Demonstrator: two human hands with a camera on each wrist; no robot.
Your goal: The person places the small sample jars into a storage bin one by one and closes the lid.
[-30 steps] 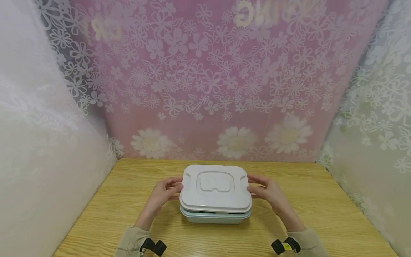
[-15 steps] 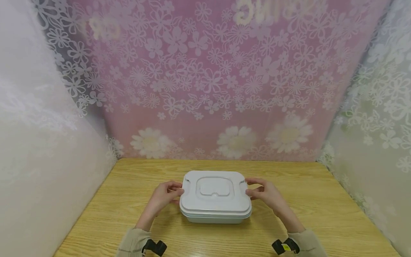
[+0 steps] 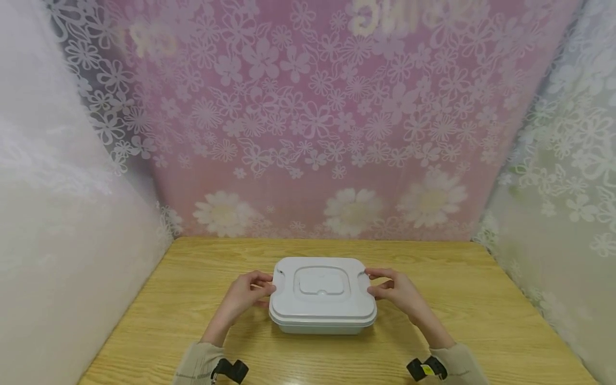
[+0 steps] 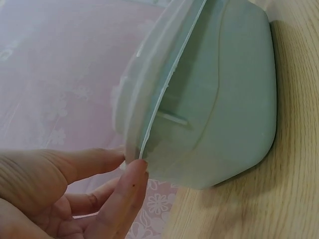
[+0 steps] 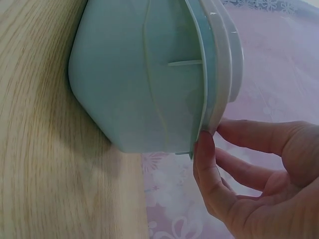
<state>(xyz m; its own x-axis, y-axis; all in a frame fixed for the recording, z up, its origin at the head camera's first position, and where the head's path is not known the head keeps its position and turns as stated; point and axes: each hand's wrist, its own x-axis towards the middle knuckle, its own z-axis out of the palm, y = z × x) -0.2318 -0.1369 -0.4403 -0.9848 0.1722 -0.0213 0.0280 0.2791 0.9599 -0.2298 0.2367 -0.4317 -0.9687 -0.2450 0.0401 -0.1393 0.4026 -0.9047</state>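
Note:
A white lid [image 3: 322,305] lies level on a pale blue-green plastic box [image 3: 321,330] standing on the table. The left hand [image 3: 245,294] pinches the left rim, thumb on the lid and fingers under the edge. On the opposite side the right hand [image 3: 398,293] grips the rim the same way. In the left wrist view, the thumb and fingertips meet at the lid's edge [image 4: 137,94], against the box's wall [image 4: 234,99]. From the right wrist, the fingers press beneath the box's rim [image 5: 203,89] with the thumb on the lid. The box's inside is hidden.
The wooden table [image 3: 192,267] reaches back to a pink flowered curtain [image 3: 308,133]. Pale walls of cloth stand at the left [image 3: 62,214] and right [image 3: 553,230]. A black camera is strapped to each wrist.
The lid has come down from a raised, tilted position and now sits flush on the box, closing the dark gap at the front. Both hands have followed it down slightly.

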